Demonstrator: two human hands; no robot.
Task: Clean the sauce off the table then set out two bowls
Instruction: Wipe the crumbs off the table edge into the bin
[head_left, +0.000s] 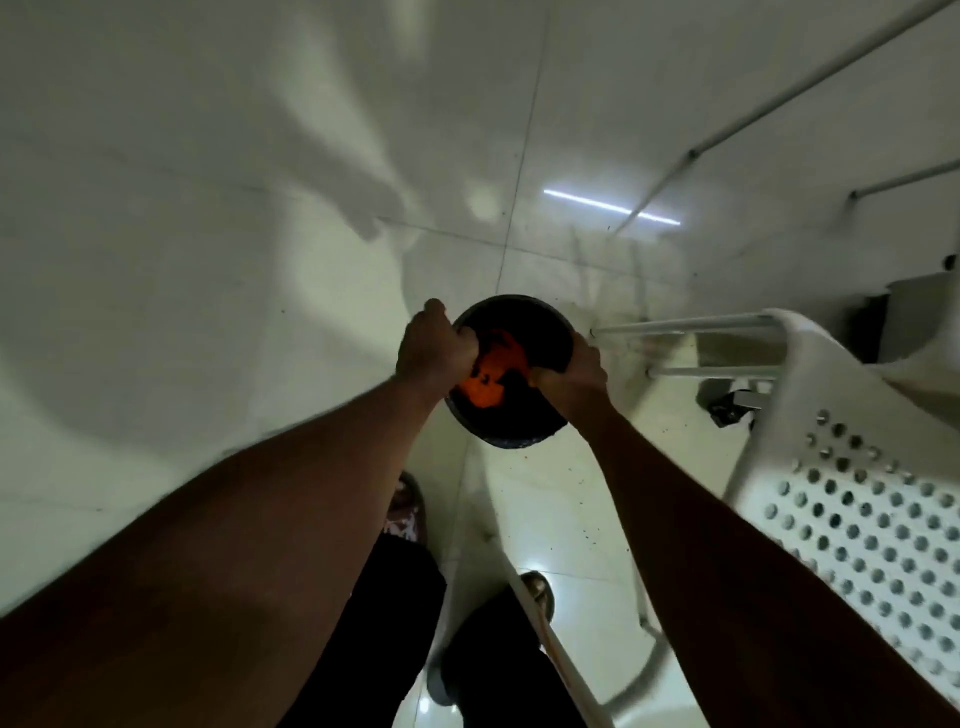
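Note:
A round black bucket (524, 322) stands on the pale tiled floor below me. Inside it lies an orange cloth (491, 374), partly hidden by my hands. My left hand (434, 348) is closed on the cloth at the bucket's left rim. My right hand (571, 371) grips the cloth's other end at the right rim. Both arms reach straight down from the lower frame. The table, the sauce and the bowls are out of view.
A white perforated chair (852, 499) with metal legs stands close on the right. More thin metal legs (779, 98) cross the upper right. My feet in sandals (405, 506) and dark trousers are below the bucket. Glossy floor tiles (208, 260) spread to the left.

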